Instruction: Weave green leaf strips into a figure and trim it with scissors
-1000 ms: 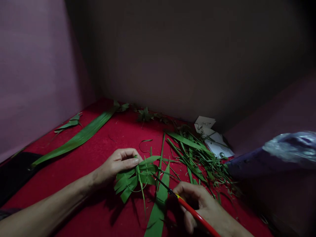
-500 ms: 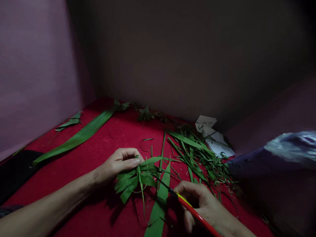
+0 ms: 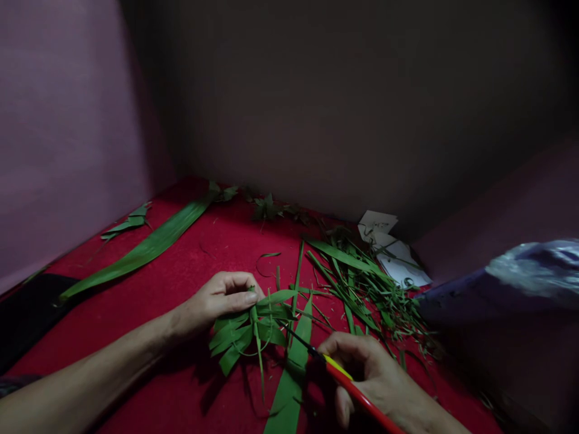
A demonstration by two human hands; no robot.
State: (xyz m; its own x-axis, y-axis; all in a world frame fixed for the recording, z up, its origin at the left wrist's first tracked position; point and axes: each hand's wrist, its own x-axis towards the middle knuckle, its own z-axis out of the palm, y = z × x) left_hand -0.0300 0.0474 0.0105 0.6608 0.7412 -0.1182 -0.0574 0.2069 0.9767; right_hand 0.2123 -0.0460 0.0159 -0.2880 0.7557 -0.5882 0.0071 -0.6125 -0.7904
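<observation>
Leaf bundle (image 3: 242,342) near centre, over red surface (image 3: 181,295) — slit and fanned already, I'd judge; thin ends left untrimmed. My left hand (image 3: 230,295) pinches its top; my right hand (image 3: 371,364), loosely curled, holds a red-and-yellow tool (image 3: 344,386). Cuttings (image 3: 362,295) heap right. Tool's tip hard to make out against leaves — scissors, perhaps; near end cut off.

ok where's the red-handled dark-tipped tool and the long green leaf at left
Red-handled dark-tipped tool (image 3: 350,388), head view: on the red handle
Long green leaf (image 3: 145,249) at left, head view: middle of its length
</observation>
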